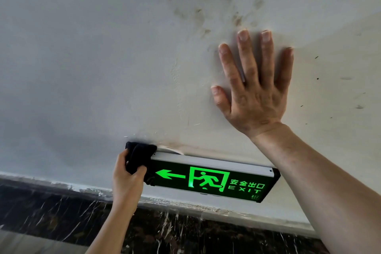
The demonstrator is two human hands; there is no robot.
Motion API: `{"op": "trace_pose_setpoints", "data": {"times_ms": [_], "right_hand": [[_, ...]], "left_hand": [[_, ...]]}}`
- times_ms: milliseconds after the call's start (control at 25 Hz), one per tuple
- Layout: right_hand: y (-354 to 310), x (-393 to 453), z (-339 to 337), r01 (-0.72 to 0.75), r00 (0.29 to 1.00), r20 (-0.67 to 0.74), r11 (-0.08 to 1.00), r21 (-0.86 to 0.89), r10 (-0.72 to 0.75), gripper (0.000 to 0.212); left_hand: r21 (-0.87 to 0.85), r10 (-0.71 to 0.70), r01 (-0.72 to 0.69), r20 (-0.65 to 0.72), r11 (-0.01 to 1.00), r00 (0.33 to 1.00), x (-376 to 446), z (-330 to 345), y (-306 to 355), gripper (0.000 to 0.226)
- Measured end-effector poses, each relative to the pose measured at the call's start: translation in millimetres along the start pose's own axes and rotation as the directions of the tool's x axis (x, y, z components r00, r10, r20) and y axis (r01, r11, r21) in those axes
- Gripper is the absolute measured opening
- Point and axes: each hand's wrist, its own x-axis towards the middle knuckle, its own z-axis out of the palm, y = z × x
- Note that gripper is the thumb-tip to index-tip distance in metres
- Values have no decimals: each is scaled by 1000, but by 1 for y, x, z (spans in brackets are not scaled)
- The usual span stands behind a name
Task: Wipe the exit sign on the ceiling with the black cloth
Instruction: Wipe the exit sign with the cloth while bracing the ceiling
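The exit sign [212,180] hangs from the white ceiling, black-faced with a glowing green arrow, running figure and the word EXIT, and a silver strip along its top. My left hand [126,175] grips the black cloth [137,155], bunched and pressed over the sign's left end and top corner. My right hand [252,86] lies flat against the ceiling above and right of the sign, fingers spread, holding nothing. My right forearm crosses in front of the sign's right end.
The white ceiling [92,57] carries smudged brownish finger marks [204,8] above my right hand. A dark marble wall [61,216] with white veins meets the ceiling along a rough painted edge below the sign.
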Motion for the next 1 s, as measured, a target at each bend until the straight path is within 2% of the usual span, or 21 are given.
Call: {"op": "trace_pose_setpoints", "data": {"times_ms": [200,440,560,800,920,1000], "right_hand": [[-1,1,1,-2,1000,-7,1000,-16,2,69],[-2,1,3,2,999,-39,999,-33,-4,66],[1,2,6,6,999,-34,999,-40,-8,66],[0,1,8,5,1000,-28,999,-51,-7,66],[1,1,8,3,1000,-25,999,-48,-4,67],[0,0,6,6,1000,-24,999,-46,-7,68]], "left_hand": [[42,-25,26,-6,999,1000,-1,3,-10,51],[135,-178,168,62,976,982,-9,4,-49,46],[167,-211,195,83,967,974,-7,6,-59,46],[217,-225,224,-18,950,974,-5,18,-68,43],[379,-271,268,-46,886,961,-9,20,-75,31],[532,-345,288,8,796,939,-15,19,-82,23]]}}
